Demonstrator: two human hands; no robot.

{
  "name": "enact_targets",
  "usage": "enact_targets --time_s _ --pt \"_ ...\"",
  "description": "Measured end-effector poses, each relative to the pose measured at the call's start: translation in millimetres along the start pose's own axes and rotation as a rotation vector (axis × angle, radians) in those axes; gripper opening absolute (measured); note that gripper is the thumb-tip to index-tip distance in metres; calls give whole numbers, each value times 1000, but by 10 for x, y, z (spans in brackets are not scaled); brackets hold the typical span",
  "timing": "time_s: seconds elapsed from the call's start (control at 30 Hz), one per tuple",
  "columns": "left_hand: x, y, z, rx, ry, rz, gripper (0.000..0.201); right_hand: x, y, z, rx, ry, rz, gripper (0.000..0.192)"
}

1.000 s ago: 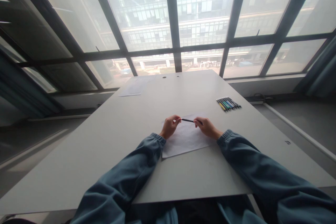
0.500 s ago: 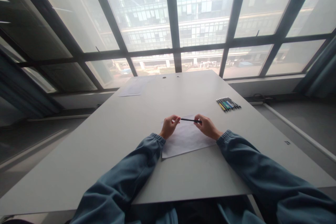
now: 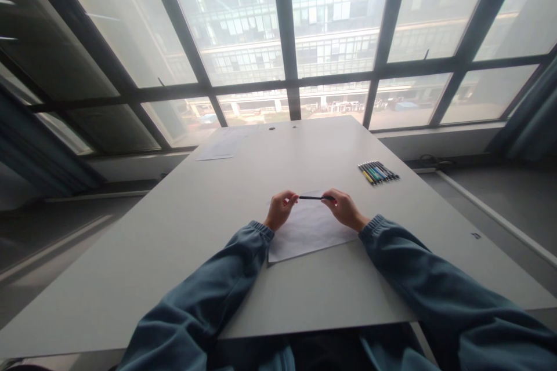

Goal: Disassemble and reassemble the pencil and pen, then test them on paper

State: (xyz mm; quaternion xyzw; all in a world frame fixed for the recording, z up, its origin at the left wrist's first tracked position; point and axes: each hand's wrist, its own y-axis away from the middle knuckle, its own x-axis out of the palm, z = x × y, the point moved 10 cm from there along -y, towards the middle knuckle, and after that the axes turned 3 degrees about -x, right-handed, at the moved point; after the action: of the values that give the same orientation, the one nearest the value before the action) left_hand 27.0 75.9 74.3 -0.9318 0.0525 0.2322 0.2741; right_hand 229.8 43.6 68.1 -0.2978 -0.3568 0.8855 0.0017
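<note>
A thin black pen (image 3: 314, 197) is held level between both hands, a little above a white sheet of paper (image 3: 307, 232) on the grey table (image 3: 195, 232). My left hand (image 3: 281, 208) pinches the pen's left end with its fingertips. My right hand (image 3: 343, 207) grips the pen's right end. Both forearms in blue-grey sleeves rest on the table on either side of the sheet.
A row of several coloured pens (image 3: 378, 172) lies to the right, beyond my right hand. Another sheet of paper (image 3: 216, 152) lies at the far left of the table. Large windows stand behind the table's far edge.
The pen has tilted from slanting down to the right to nearly level, and both hands have risen slightly.
</note>
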Motion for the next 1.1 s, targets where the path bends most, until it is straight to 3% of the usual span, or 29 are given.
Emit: enact_targets --time_s 0.3,0.5,0.87,0.97,1.1 --pt "-7 2 26 -10 39 -12 36 -2 -2 -15 19 -9 4 19" --pt "75 12 28 -21 128 79 43 7 -4 7 27 -26 21 24" --pt "57 13 -38 56 -42 21 19 -56 -11 40 17 -112 -53 18" --pt "76 21 -25 59 -24 36 18 -110 -20 9 88 -214 -114 21" --pt "118 38 -13 53 -19 72 19 -104 -22 -102 249 -542 -167 29"
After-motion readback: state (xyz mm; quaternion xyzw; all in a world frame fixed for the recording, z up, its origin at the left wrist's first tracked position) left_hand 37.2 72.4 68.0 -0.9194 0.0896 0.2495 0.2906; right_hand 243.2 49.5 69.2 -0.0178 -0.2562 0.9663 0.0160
